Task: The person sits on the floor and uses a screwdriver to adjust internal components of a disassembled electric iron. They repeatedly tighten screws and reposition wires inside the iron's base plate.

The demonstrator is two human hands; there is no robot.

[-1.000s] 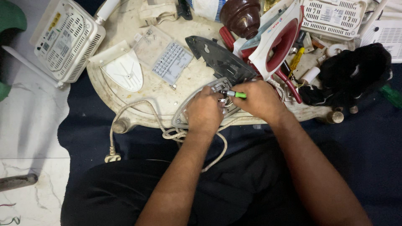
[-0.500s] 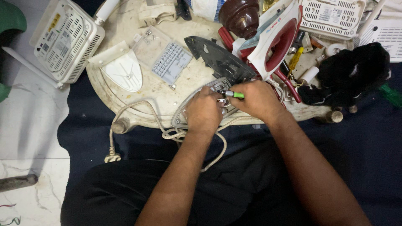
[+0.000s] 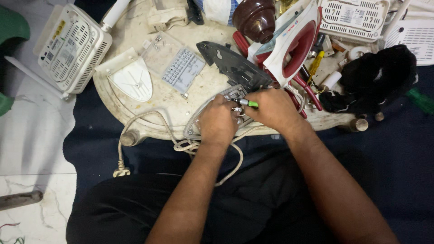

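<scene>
Your left hand [image 3: 218, 121] is clamped down over the grey iron base [image 3: 199, 122], fingers curled round its rear end and pinning it against the near edge of the desk [image 3: 149, 122]. Your right hand [image 3: 271, 108] is closed tight on a small screwdriver with a green handle [image 3: 250, 104], its metal tip pointing left into the fittings at the back of the iron base, right between your two hands. Both hands sit almost touching, knuckles facing each other.

From under your left hand the pale braided power cord [image 3: 172, 140] loops off the desk edge and trails down over the dark cloth on your lap, ending in a plug [image 3: 121, 172] to the left.

Just above your hands lies the dark grey soleplate [image 3: 233, 65], flat on the desk, and beside it on the right the red and white iron shell [image 3: 298, 43] tipped on its side. Further left you have a white triangular plastic cover [image 3: 133, 81] and a clear packet with a grey grid card [image 3: 183, 70]. A white router [image 3: 72, 45] hangs off the desk's left edge. A maroon dome-shaped part [image 3: 255, 18] sits at the top, and a black cloth [image 3: 375, 77] is bunched at the right, near a yellow-handled tool [image 3: 316, 63] and red-handled pliers [image 3: 309, 92].
</scene>
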